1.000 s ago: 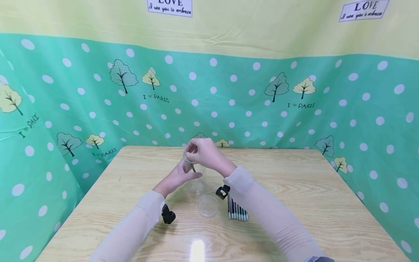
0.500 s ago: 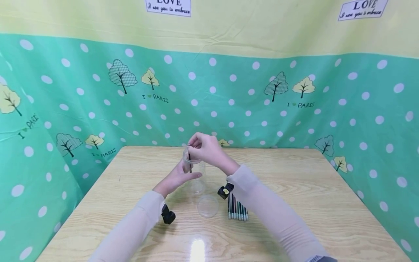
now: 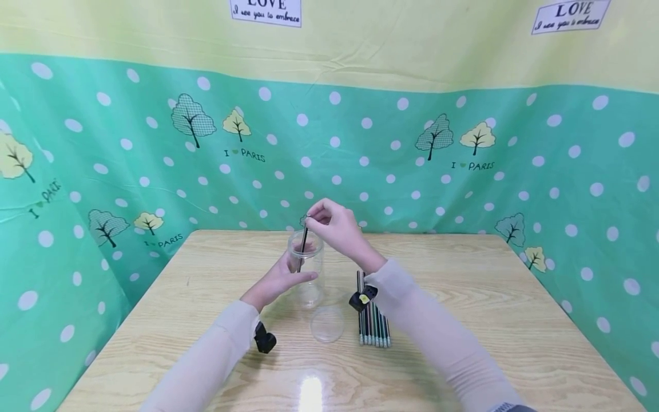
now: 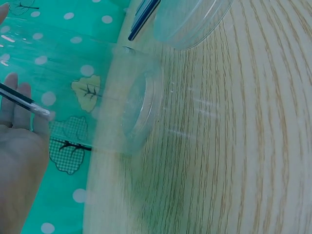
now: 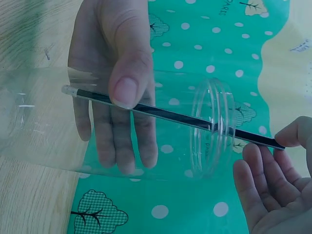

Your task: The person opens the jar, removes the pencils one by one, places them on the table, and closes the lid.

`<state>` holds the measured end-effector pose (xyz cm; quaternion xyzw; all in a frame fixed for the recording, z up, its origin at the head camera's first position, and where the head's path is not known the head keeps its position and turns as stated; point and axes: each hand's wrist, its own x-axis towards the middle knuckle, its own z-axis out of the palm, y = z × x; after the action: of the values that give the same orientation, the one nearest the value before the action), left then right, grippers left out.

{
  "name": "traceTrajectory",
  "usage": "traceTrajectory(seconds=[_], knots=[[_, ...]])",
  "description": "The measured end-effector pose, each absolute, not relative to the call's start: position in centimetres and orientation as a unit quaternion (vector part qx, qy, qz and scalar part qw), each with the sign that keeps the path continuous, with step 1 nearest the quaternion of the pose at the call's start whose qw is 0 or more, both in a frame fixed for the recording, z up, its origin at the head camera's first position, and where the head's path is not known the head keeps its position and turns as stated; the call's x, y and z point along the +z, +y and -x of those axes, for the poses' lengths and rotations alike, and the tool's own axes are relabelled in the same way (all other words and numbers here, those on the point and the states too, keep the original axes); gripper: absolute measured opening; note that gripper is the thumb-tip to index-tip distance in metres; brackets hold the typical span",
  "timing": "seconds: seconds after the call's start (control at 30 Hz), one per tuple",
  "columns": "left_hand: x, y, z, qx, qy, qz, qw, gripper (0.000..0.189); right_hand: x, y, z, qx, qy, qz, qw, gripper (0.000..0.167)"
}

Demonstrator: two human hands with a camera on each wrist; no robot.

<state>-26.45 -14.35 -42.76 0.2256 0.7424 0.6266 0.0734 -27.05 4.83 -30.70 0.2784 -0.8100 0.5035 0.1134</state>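
Observation:
My left hand grips a clear jar whose mouth faces up, thumb on the near side and fingers behind it in the right wrist view. Above the mouth, my right hand pinches the upper end of a dark striped pencil. The pencil slants through the opening, its white eraser end down inside the jar. It passes behind the left thumb in the right wrist view. Several more dark pencils lie side by side on the table, erasers towards me, partly covered by the right wrist camera.
A clear round lid lies flat in front of the jar, left of the pencil row. The wooden table is bordered by a green and yellow printed cloth at the back and sides. Black cameras sit on both wrists.
My right hand has risen and shifted right from the jar's mouth, drawing the pencil upward so more of it shows above the rim. My left hand and the jar stay nearly still.

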Motion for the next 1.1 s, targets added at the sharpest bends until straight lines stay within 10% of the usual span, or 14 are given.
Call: traceTrajectory(seconds=[1.1], knots=[[-42.8, -14.4, 26.4, 0.623, 0.746, -0.227, 0.064, 0.071, -28.4, 8.6, 26.5, 0.616, -0.725, -0.269, 0.147, 0.017]])
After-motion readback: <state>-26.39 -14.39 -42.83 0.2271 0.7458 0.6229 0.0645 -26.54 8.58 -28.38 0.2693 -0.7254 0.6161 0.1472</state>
